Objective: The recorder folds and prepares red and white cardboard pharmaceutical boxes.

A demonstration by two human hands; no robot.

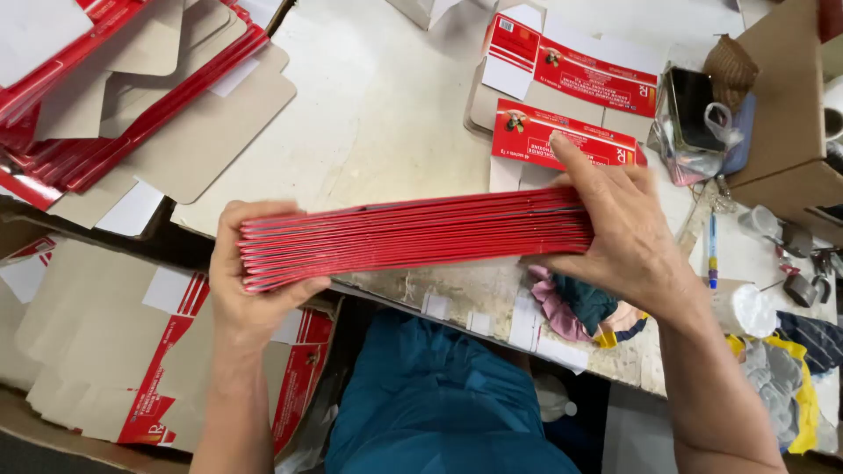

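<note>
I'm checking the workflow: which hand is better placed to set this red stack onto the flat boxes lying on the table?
Probably the right hand: it grips the stack beside those flat boxes; the left hand is farther.

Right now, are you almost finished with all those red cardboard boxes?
Not nearly. Done so far: one neat stack of flat red cartons, squared between the left hand and right hand. In hand: that stack, held on edge above the table's front edge. Left: two loose cartons on the table, a messy pile at top left, and more flat cartons lower left.

Carton stack (413,233) between hands; table (378,114) behind
</note>
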